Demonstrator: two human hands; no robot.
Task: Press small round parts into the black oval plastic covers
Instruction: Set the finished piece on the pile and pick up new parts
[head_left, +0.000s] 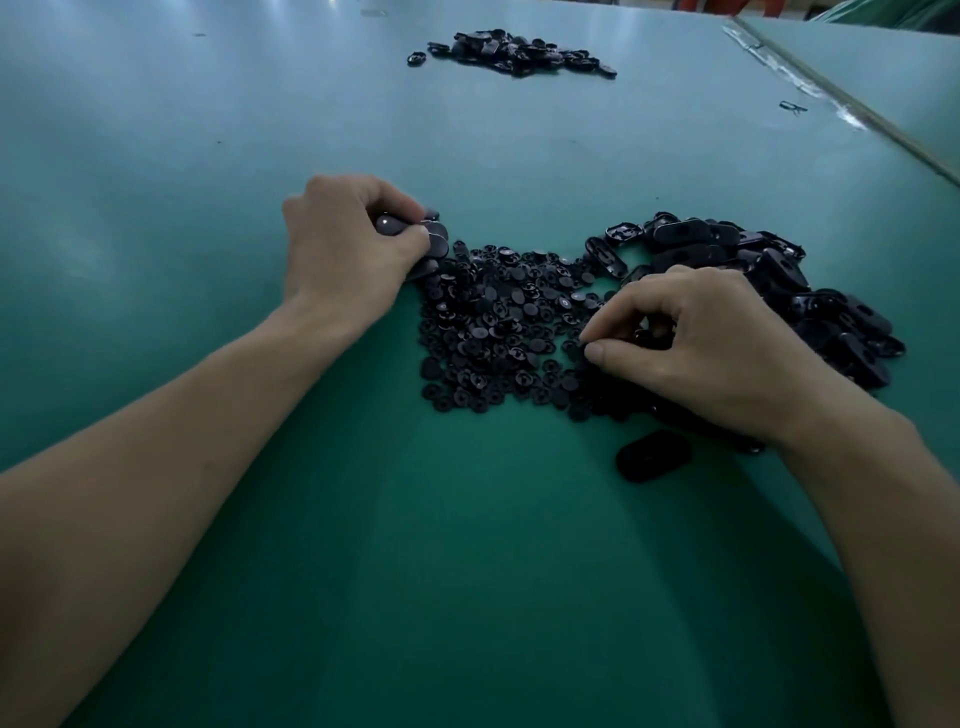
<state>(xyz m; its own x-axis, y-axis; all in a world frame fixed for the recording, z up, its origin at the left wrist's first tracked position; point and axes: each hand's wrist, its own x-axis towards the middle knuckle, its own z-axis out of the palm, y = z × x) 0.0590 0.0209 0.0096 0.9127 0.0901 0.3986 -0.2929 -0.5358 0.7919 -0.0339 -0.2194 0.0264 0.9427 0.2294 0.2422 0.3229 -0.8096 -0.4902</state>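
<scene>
Small round parts (498, 322): loose flat heap at table centre, between the two hands. Black plastic discs, some with the smooth cap up, some showing a ribbed underside. No common orientation.

Oval covers (753, 270): heaped right of the discs, touching that heap at its far-right edge. Black, glossy, rounded-end oblongs. Some lie hollow side up, some show a slot in the face. Long axes point every way.

Left hand (353, 244): at the heap's far-left edge, fingers and thumb curled round a few overlapping held covers (415, 234) with smooth, shiny domed faces. Their axis is unclear, mostly hidden by the fingers.

Right hand (717, 343): over the heap's right side, fingers curled, thumb and index tips down in the discs and nearly together. Can't tell if a disc is pinched between them. The hand hides the junction of both heaps.

Single cover (653, 456): alone near the right wrist, domed side up, long axis roughly left-right, right end slightly farther.

Table (208, 130): matte green sheet with soft glare at the far end.

Far pile (514, 52): more black parts, well apart from the others. A table seam (831, 98) runs diagonally at far right.
</scene>
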